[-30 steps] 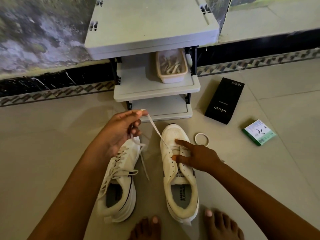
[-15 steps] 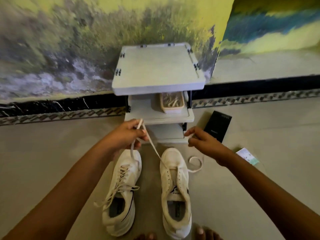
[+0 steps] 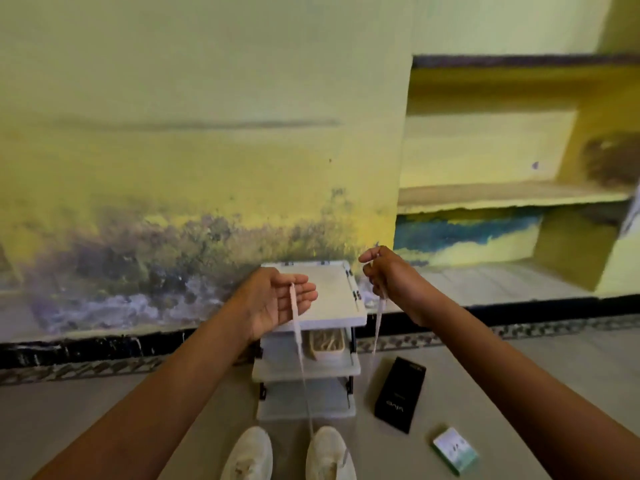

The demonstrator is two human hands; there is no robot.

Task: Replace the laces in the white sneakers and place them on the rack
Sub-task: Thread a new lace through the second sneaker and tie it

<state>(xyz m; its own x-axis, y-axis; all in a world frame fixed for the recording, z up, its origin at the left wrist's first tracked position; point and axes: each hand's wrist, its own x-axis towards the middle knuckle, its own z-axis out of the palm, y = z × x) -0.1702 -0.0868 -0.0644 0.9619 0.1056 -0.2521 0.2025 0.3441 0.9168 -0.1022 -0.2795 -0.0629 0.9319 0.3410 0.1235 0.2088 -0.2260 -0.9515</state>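
A pale grey tiled floor (image 3: 104,410) fills the bottom of the frame, edged by a black patterned skirting band (image 3: 86,351) along the foot of a yellow painted wall (image 3: 207,133) whose lower part is stained and mottled purple-grey; at the upper right a recessed yellow wall shelf (image 3: 512,195) is cut into the wall; against the wall at centre stands a small white plastic three-tier rack (image 3: 332,289), and on its middle tier sits a beige plastic tub (image 3: 327,342) with pale strips inside, too blurred to name. On the floor right of the rack lies a black rectangular carton (image 3: 400,394) with white lettering, and nearer the lower right a small green-and-white box (image 3: 455,450). At the bottom centre two white sneakers stand side by side, toes toward the rack: the left sneaker (image 3: 247,455) and the right sneaker (image 3: 329,455), both cut off by the frame edge.

Both bare arms reach forward and up. The left hand (image 3: 277,299) is held palm up before the rack's top, fingers straight and relaxed, with one strand of a white shoelace (image 3: 298,341) draped across the palm and running down to the right sneaker; the right hand (image 3: 391,275) is raised at the rack's right edge, fingers curled, pinching the other strand, which hangs down toward the floor.
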